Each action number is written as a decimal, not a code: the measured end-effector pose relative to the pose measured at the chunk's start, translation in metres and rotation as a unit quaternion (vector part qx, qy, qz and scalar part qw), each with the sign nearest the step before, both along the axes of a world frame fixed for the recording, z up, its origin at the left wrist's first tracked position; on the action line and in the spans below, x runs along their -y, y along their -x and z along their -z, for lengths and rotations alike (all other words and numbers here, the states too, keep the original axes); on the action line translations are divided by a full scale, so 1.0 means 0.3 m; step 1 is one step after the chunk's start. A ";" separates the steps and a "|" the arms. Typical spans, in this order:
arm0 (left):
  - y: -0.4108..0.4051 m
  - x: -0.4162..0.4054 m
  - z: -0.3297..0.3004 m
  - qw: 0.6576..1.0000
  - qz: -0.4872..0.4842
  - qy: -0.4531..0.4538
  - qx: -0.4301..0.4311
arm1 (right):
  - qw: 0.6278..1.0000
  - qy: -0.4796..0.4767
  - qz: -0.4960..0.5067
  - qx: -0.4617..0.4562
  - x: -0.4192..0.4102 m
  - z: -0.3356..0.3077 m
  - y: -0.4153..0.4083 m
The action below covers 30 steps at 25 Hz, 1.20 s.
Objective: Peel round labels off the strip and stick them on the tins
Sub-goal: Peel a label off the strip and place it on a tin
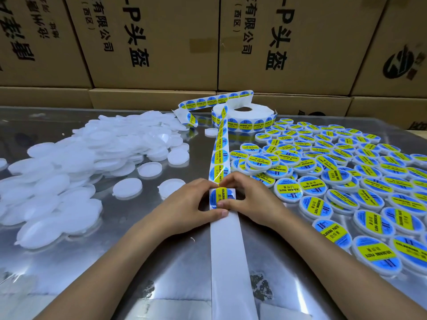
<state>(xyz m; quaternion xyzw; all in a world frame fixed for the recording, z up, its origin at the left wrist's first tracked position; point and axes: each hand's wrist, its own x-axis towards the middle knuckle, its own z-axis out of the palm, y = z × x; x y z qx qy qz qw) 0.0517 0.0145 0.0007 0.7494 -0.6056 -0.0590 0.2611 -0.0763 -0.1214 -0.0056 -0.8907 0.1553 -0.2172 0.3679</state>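
Both the left hand [196, 199] and the right hand [248, 197] pinch one round label [220, 197] on the strip [225, 245], mid-table between bare tins [76, 158] and labelled ones [335, 172]. A hurried pull could crease the label, or it may land off-centre
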 end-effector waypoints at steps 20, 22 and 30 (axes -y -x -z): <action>-0.007 -0.017 -0.039 0.998 -0.054 -0.037 0.014 | 0.968 -0.194 0.002 0.160 -0.069 -0.076 0.003; -0.009 -0.019 -0.042 0.998 -0.041 -0.050 0.015 | 0.944 -0.270 0.047 0.184 -0.052 -0.088 0.010; 0.030 -0.004 -0.034 0.996 0.084 -0.004 -0.016 | 0.877 -0.443 0.023 0.183 -0.056 -0.085 0.012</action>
